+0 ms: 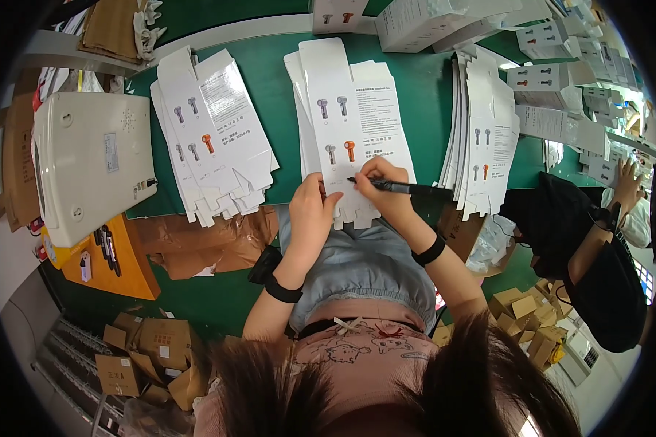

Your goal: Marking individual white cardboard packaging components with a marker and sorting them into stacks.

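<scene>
Flattened carton (335,131) at the centre, under a black pen (419,190).
Right hand (393,205) closes around the pen in a writing grip; left hand (312,218), half-curled with thumb apart, rests at the carton's seven o'clock (dark bands circle both wrists). Similar carton stacks lie at nine (211,131) and three o'clock (492,131) on the green table (270,87).

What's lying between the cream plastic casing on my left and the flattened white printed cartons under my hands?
Another uneven stack of flattened white printed cartons lies between the casing and the middle cartons, on the green tabletop, in the head view.
</scene>
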`<state>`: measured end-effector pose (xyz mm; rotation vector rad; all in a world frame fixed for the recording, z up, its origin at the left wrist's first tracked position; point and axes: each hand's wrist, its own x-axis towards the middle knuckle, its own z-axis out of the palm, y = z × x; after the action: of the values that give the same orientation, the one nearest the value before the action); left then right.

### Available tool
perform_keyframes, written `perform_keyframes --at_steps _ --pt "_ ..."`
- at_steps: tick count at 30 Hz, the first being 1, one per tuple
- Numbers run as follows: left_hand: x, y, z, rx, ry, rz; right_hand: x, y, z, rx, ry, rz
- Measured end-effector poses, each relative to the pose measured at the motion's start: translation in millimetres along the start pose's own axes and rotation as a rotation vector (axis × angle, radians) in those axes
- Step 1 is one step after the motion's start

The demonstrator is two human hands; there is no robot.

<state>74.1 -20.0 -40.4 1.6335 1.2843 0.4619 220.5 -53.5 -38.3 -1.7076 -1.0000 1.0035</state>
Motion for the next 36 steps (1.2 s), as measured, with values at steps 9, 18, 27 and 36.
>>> perform_keyframes --at_steps 9,18,27,36 --pt "1 -6 4 0.046 0.051 0.086 -3 -2 9 -0.182 -0.087 -0.092" --pt "-8 15 -30 -0.390 0.120 -0.222 -2 -20 -14 0.350 0.086 0.120" --pt "-18 12 -135 0.847 0.732 0.187 49 -21 -32 0.314 0.164 0.020" --pt "-10 22 -7 0.043 0.095 0.060 72 -9 -4 -0.067 0.032 0.028"
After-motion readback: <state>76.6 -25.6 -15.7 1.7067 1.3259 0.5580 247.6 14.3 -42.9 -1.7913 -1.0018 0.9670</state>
